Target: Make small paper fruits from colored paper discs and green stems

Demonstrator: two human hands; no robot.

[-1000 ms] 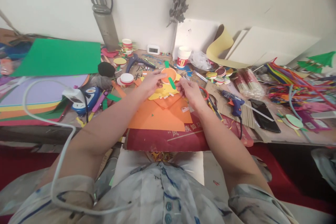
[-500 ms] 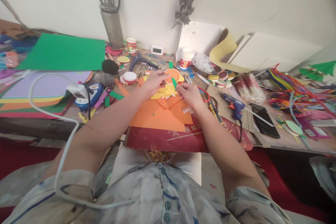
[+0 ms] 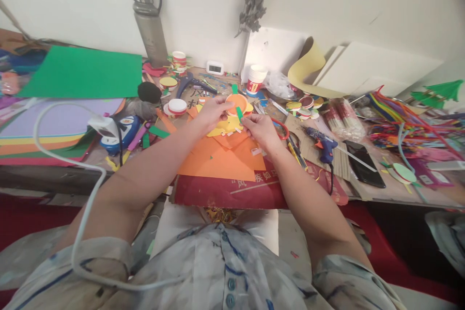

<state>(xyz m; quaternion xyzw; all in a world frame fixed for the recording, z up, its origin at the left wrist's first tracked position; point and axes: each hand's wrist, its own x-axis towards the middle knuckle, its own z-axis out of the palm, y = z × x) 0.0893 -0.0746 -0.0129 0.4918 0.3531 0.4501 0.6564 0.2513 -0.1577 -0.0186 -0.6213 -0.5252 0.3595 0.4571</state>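
Observation:
In the middle of the head view, my left hand [image 3: 215, 114] grips the left side of a round orange paper disc [image 3: 232, 101] with a pale rim. A green tab sticks up at the disc's top. Between the fingertips of my right hand [image 3: 259, 127] is a small green paper strip [image 3: 239, 112], its upper part over the disc's lower edge. I cannot tell whether the strip touches the disc. Beneath both hands lie yellow paper cutouts [image 3: 218, 131] and orange sheets [image 3: 221, 164], with small white scraps on them.
A glue gun [image 3: 321, 144] and a black phone [image 3: 364, 164] lie to the right, near scissors [image 3: 296, 150]. Behind stand paper cups [image 3: 256, 80] and a small white clock [image 3: 215, 68]. Coloured sheets [image 3: 83, 72] and a blue tape-like device [image 3: 121, 135] are at left. A white cable [image 3: 87, 213] crosses my left arm.
The view has shifted slightly, so everything sits a little further left. My hands keep the same hold on the disc and the green strip.

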